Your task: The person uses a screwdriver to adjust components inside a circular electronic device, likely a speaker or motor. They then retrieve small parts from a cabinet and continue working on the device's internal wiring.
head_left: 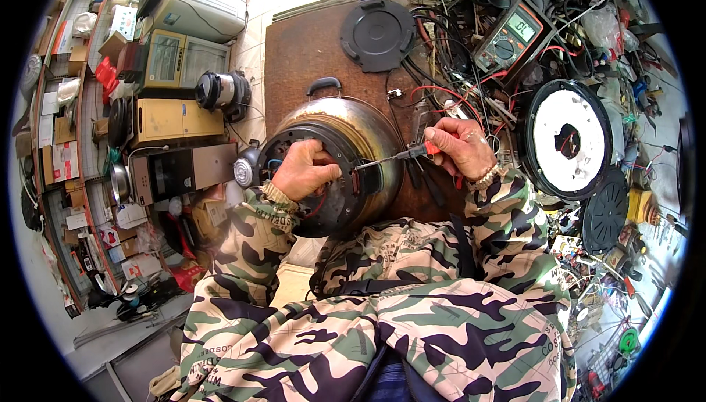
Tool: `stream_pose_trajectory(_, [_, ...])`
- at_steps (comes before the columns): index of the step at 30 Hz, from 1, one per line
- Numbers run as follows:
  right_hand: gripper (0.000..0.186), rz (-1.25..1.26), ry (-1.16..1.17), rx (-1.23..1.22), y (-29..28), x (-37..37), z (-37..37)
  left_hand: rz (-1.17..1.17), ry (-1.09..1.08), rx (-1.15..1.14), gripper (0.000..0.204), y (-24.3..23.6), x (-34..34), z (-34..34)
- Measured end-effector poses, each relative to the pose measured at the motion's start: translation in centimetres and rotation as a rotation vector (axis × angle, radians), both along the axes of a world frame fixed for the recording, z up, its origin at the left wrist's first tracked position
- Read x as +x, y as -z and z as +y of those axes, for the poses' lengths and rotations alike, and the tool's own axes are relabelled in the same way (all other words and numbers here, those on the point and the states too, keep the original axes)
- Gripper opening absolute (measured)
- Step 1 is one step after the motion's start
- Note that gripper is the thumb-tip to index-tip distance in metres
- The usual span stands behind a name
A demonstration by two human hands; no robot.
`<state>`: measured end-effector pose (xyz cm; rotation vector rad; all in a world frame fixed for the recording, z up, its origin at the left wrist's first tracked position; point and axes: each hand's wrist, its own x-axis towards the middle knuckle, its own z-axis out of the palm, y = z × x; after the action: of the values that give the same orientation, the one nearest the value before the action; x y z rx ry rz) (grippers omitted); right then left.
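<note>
A steel pot (371, 126) with heat-stained sides lies on its side before me, its open black base (334, 214) turned toward me. Wires show inside that base. My left hand (305, 170) is closed at the base's opening, its fingertips curled in against the parts there. What it pinches, if anything, is hidden. In my right hand (465, 151) is a screwdriver (397, 157) with a red and black handle. Its metal shaft points left, and the tip meets the base's right rim, close to the left hand. A dark loop handle (323, 86) stands out at the pot's far side.
A brown work board (301, 49) lies under the pot, with a round black cover (377, 34) on it. To the right are a multimeter (511, 38), a white-faced round part (570, 141) and tangled wires. Appliances and a loaded shelf (62, 130) line the left.
</note>
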<state>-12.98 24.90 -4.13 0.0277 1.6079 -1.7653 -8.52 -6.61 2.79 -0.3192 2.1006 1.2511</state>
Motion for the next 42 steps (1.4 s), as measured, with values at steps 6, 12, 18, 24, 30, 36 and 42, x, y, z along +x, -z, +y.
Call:
stream_pose_trajectory(6, [0.029,0.156,0.165,-0.152,0.4,1.6,-0.6,0.003,0.018,-0.004,0.020,0.2,0.0,-0.2])
stream_pose_trajectory(12, [0.029,0.000,0.019,-0.035,-0.5,0.9,0.0,0.013,0.015,-0.003,0.022,0.1,0.1,-0.2])
stream_pose_trajectory(18, [0.026,0.093,0.122,-0.081,-0.5,1.6,-0.5,0.047,-0.016,-0.010,0.020,-0.1,0.4,0.1])
stream_pose_trajectory(24, [0.021,-0.017,0.015,-0.056,-0.7,0.9,0.1,0.042,-0.027,-0.012,0.016,0.4,0.6,-0.3])
stream_pose_trajectory(30, [0.017,0.071,0.032,-0.178,0.3,0.7,0.0,0.055,-0.014,-0.020,0.016,0.3,0.6,-0.3])
stream_pose_trajectory(36, [0.024,0.105,0.086,-0.251,2.1,0.0,-0.2,0.104,0.016,0.003,0.017,0.6,0.7,-0.4])
stream_pose_trajectory(42, [0.024,0.030,0.102,-0.252,1.7,-0.2,-0.6,0.006,0.004,0.027,0.018,0.2,0.1,-0.5])
